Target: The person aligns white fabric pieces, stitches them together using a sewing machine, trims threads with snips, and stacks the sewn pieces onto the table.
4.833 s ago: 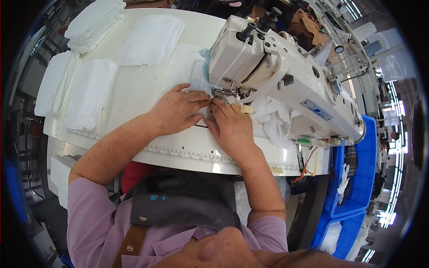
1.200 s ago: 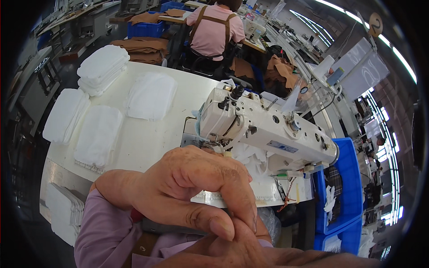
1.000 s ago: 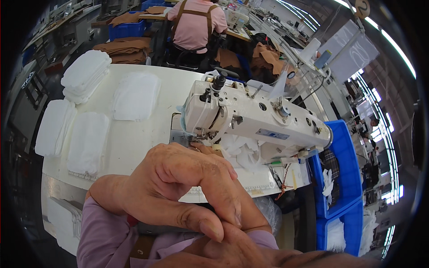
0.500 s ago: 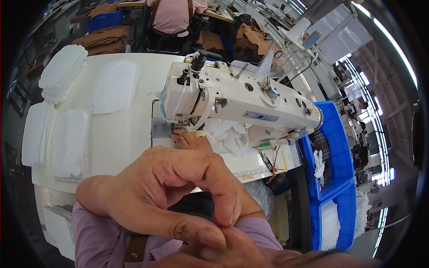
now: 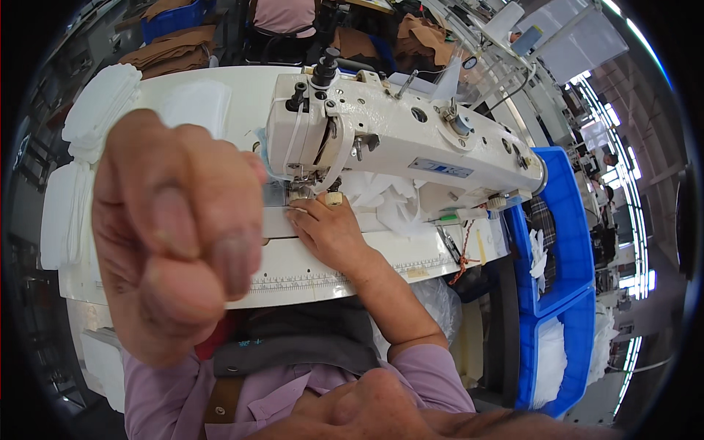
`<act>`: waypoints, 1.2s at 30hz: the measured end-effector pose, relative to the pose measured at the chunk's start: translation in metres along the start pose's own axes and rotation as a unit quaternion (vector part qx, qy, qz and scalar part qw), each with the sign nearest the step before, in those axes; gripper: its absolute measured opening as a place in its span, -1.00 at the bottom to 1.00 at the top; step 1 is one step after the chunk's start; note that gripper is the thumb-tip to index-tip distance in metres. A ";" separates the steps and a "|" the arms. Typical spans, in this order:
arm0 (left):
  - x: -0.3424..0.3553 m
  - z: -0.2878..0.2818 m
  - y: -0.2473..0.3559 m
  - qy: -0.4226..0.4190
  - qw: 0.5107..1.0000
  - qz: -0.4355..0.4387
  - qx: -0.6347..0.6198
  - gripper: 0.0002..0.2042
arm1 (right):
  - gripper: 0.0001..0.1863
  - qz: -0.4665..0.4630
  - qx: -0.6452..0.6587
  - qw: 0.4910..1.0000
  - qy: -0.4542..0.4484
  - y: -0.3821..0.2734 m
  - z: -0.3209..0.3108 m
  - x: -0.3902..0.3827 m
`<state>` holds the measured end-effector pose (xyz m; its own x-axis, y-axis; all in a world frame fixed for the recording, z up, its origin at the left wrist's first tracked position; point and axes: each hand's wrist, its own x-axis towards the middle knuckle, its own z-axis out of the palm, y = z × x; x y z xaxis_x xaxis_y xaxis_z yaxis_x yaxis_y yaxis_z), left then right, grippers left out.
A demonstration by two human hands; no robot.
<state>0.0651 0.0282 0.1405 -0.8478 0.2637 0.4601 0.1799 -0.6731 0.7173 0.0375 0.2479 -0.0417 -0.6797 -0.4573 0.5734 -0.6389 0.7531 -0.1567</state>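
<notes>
My left hand is raised close to the camera on the left. Its fingers are curled in with the thumb pressed against them; anything held between them cannot be made out. My right hand lies on the bed of a white sewing machine, its fingers stretched out by the presser foot. Beside the index finger is a cream-coloured block. Bunched white cloth lies under the machine's arm, just beyond the right hand.
Stacks of white cloth pieces stand at the table's left, with another pile farther back. A ruler strip runs along the front edge. Tweezers lie at the right, near blue bins. Brown pieces are stacked behind.
My left hand has moved up and left from near my chin, uncovering the right forearm. The right hand stays beside the presser foot. The whole view has shifted slightly.
</notes>
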 end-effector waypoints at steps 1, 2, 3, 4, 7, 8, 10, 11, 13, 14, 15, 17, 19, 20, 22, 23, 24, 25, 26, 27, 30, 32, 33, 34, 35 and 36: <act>-0.002 -0.008 0.000 -0.025 0.998 0.052 -0.014 -0.57 | -0.85 0.008 0.000 1.000 0.003 -0.001 -0.002 -0.001; -0.003 -0.016 0.002 -0.049 0.993 0.106 -0.028 -0.55 | -0.86 0.018 -0.005 1.000 0.000 -0.001 -0.002 -0.002; -0.004 -0.018 0.011 -0.093 0.990 0.093 -0.051 -0.57 | -0.88 0.030 -0.012 0.999 -0.003 0.000 -0.004 -0.003; -0.003 -0.018 0.012 -0.130 0.985 0.098 -0.056 -0.60 | -0.88 0.031 -0.013 0.999 0.017 0.001 -0.007 -0.005; -0.014 -0.018 0.024 -0.143 0.981 0.131 -0.026 -0.64 | -0.84 0.030 -0.021 0.998 0.053 -0.005 -0.005 0.004; -0.018 -0.020 0.024 -0.121 0.979 0.162 -0.006 -0.64 | -0.80 0.048 -0.055 0.997 0.035 -0.003 -0.002 0.003; -0.019 -0.024 0.022 -0.102 0.975 0.197 0.016 -0.64 | -0.78 0.088 -0.082 0.993 0.018 0.003 -0.001 -0.002; -0.019 -0.026 0.022 -0.113 0.976 0.187 0.013 -0.64 | -0.76 0.115 -0.105 0.988 -0.007 0.006 -0.002 -0.005; -0.017 -0.026 0.024 -0.132 0.978 0.160 0.029 -0.65 | -0.66 0.141 -0.099 0.985 -0.014 0.014 -0.004 -0.013; -0.015 -0.025 0.026 -0.140 0.978 0.151 0.042 -0.65 | -0.60 0.135 -0.122 0.983 0.021 0.019 -0.003 -0.018; -0.014 -0.024 0.025 -0.148 0.977 0.145 0.041 -0.65 | -0.55 0.128 -0.146 0.980 0.054 0.022 -0.002 -0.023; -0.014 -0.026 0.021 -0.124 0.978 0.168 0.025 -0.64 | -0.47 0.150 -0.116 0.981 0.041 0.024 -0.013 -0.028; -0.015 -0.028 0.023 -0.129 0.977 0.165 0.023 -0.64 | -0.47 0.173 -0.141 0.975 0.003 0.026 -0.025 -0.037; -0.015 -0.029 0.023 -0.132 0.977 0.167 0.020 -0.63 | -0.49 0.178 -0.141 0.974 0.013 0.030 -0.033 -0.045; -0.012 -0.029 0.022 -0.143 0.976 0.164 0.025 -0.63 | -0.51 0.186 -0.135 0.973 0.001 0.038 -0.050 -0.065; -0.012 -0.029 0.021 -0.149 0.975 0.162 0.035 -0.64 | -0.53 0.192 -0.125 0.973 -0.014 0.040 -0.058 -0.072; -0.011 -0.029 0.019 -0.149 0.975 0.163 0.035 -0.64 | -0.57 0.207 -0.135 0.969 -0.016 0.040 -0.063 -0.078; -0.010 -0.029 0.016 -0.154 0.974 0.162 0.047 -0.64 | -0.57 0.207 -0.135 0.969 -0.016 0.041 -0.069 -0.084; -0.009 -0.029 0.014 -0.159 0.972 0.162 0.059 -0.65 | -0.61 0.195 -0.164 0.965 -0.059 0.042 -0.076 -0.090; -0.010 -0.030 0.013 -0.159 0.972 0.161 0.060 -0.65 | -0.64 0.183 -0.192 0.959 -0.102 0.042 -0.079 -0.094; -0.010 -0.033 0.011 -0.175 0.971 0.148 0.075 -0.65 | -0.70 0.113 -0.156 0.981 -0.003 0.034 -0.085 -0.092; -0.008 -0.033 0.010 -0.180 0.970 0.143 0.075 -0.65 | -0.72 0.074 -0.163 0.984 -0.007 0.030 -0.096 -0.090; -0.007 -0.033 0.010 -0.179 0.970 0.142 0.079 -0.65 | -0.73 0.082 -0.146 0.986 0.015 0.029 -0.104 -0.090; -0.006 -0.033 0.009 -0.179 0.970 0.145 0.075 -0.65 | -0.74 0.090 -0.131 0.987 0.035 0.028 -0.111 -0.088; -0.006 -0.032 0.008 -0.178 0.970 0.146 0.072 -0.65 | -0.74 0.091 -0.128 0.987 0.035 0.025 -0.116 -0.082; -0.005 -0.033 0.008 -0.177 0.971 0.143 0.075 -0.65 | -0.75 0.119 -0.104 0.986 0.059 0.023 -0.120 -0.075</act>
<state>0.0542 -0.0009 0.1269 -0.5332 0.3188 0.7836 0.4756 -0.6531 0.5893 0.1172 0.3562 0.0080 -0.7471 -0.2061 0.6319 -0.3695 0.9190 -0.1371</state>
